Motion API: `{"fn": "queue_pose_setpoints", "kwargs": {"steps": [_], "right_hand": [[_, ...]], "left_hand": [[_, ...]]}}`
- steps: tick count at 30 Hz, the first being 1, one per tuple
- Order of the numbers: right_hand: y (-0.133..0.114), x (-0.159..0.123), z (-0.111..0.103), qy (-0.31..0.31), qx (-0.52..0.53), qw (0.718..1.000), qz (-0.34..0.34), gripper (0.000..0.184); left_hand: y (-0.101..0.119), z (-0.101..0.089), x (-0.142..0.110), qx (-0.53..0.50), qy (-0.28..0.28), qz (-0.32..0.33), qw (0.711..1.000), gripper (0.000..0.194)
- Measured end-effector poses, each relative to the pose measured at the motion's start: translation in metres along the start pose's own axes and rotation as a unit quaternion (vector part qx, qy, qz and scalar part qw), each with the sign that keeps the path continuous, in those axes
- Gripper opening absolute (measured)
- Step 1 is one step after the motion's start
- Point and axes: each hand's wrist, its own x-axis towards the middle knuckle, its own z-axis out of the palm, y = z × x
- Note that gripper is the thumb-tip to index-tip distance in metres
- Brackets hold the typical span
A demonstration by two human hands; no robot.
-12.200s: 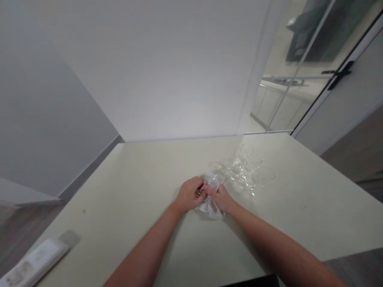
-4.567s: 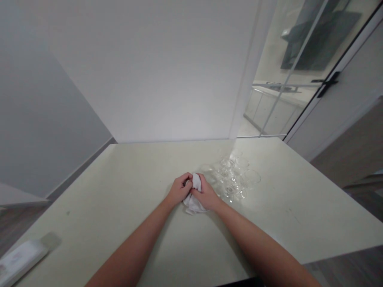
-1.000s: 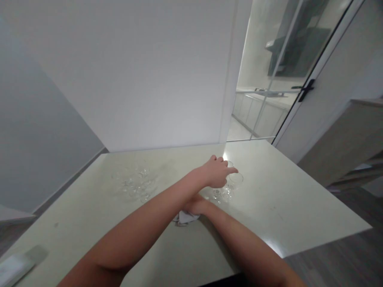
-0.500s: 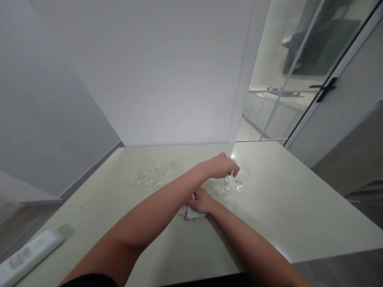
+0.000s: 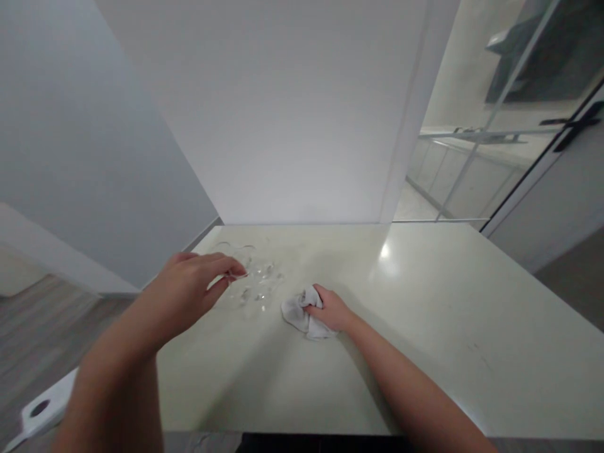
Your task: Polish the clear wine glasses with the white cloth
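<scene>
Glass, cloth, polished top

Clear glossy glasses (image 5: 252, 277); soft, crumpled white cloth (image 5: 298, 313); smooth pale table (image 5: 425, 302) with a light sheen.

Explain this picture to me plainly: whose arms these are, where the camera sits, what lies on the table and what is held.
The camera sits on a person's head and looks forward and down, so the two bare arms are that person's own. The left hand hangs over a cluster of clear glasses on the pale table, fingers pinched near one rim; whether it grips a glass, the picture does not show. The right hand rests on the table, closed on a crumpled white cloth. A white object lies at the lower left edge. Behind stand a white wall and a glass door.
</scene>
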Motion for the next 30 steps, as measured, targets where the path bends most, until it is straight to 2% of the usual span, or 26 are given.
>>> {"fn": "queue_pose_setpoints", "kwargs": {"steps": [3,5,8,10,12,16,17,20,24,26,27,29,30], "right_hand": [[0.001,0.0,0.0,0.001,0.006,1.0,0.003,0.021],[0.002,0.0,0.0,0.004,0.01,1.0,0.0,0.021],[0.004,-0.001,-0.001,0.0,0.025,1.0,-0.01,0.019],[0.006,-0.002,-0.002,-0.001,0.039,0.999,-0.011,0.018],[0.008,-0.004,-0.002,0.013,0.054,0.998,0.004,0.02],[0.012,-0.007,-0.001,0.012,0.075,0.997,0.016,0.02],[0.012,-0.007,0.001,0.033,0.067,0.997,0.021,0.019],[0.012,-0.008,0.007,0.151,0.088,0.983,0.046,0.025],[0.013,-0.007,0.001,0.242,0.106,0.963,0.052,0.027],[0.006,-0.011,-0.012,0.295,0.068,0.953,-0.008,0.023],[-0.003,-0.016,-0.019,0.328,0.034,0.942,-0.067,0.021],[-0.035,-0.028,-0.03,0.309,-0.045,0.926,-0.213,0.018],[-0.058,-0.034,-0.03,0.274,-0.092,0.922,-0.259,0.015]], "left_hand": [[-0.016,0.015,-0.01,-0.021,-0.054,-0.016,0.998,0.023],[-0.021,0.024,-0.008,-0.04,-0.06,-0.014,0.997,0.023],[-0.027,0.039,0.0,-0.093,-0.042,-0.01,0.995,0.025],[-0.029,0.054,0.001,-0.164,-0.025,-0.011,0.986,0.027],[-0.03,0.071,-0.002,-0.232,-0.008,-0.02,0.972,0.026],[-0.02,0.105,-0.018,-0.299,-0.001,-0.009,0.954,0.022],[-0.015,0.112,-0.022,-0.307,0.004,-0.002,0.952,0.021],[0.001,0.129,-0.03,-0.325,0.006,0.033,0.945,0.021],[0.011,0.13,-0.025,-0.34,0.016,0.051,0.939,0.02],[0.012,0.124,-0.018,-0.331,0.022,0.058,0.942,0.018],[0.011,0.121,-0.015,-0.328,0.024,0.064,0.942,0.018],[0.009,0.119,-0.01,-0.338,0.032,0.079,0.937,0.017],[0.008,0.121,-0.009,-0.353,0.04,0.084,0.931,0.017]]}}
